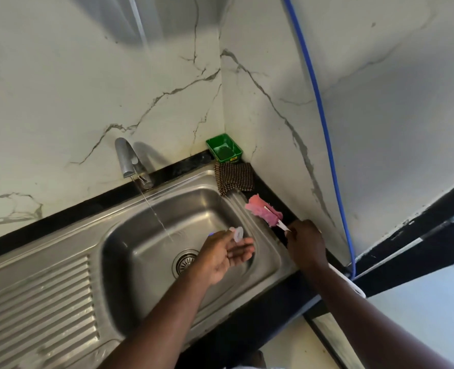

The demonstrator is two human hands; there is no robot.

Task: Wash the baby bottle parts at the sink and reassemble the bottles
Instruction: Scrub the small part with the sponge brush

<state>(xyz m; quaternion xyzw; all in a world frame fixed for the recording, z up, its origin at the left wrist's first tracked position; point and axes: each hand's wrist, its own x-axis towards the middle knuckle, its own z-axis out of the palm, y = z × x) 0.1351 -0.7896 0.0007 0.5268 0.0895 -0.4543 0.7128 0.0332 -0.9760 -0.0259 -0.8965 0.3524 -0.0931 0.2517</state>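
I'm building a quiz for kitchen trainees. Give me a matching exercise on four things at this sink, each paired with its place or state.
1 tap
2 pink brush
3 checked cloth
4 green tub

a in the far corner
b running water
c draped over the sink rim
d held in the right hand

Pairs: 1-b, 2-d, 3-c, 4-a

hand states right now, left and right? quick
Left hand: holds a small clear ring, pinched at the thumb tip.
Right hand: grips the handle of the pink bottle brush.
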